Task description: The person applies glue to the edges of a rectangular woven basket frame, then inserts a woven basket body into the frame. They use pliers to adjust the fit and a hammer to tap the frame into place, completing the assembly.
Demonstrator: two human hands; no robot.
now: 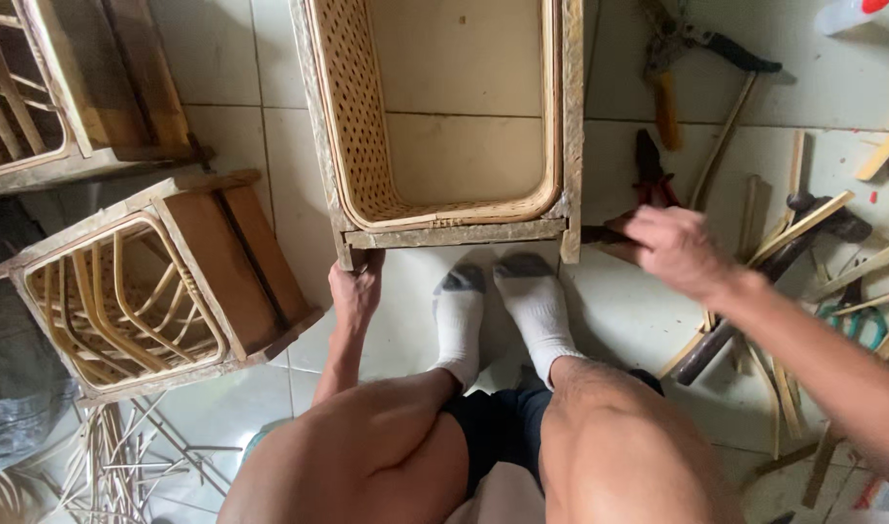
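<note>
A wooden frame with a woven rattan panel inside (444, 218) stands on the tiled floor in front of my socked feet (502, 311). My left hand (355, 289) grips the frame's near left corner from below. My right hand (672, 250) hovers at the frame's near right corner, fingers curled on a dark tool handle (599, 235) that lies there. Most of that tool is hidden by the hand.
A square wood-and-rattan crate (158, 281) lies to the left, another frame (56, 87) behind it. Loose rattan strips (124, 456) lie at lower left. Pruning shears (677, 58), pliers (650, 170), a hammer (823, 218) and wood slats (803, 228) litter the floor at right.
</note>
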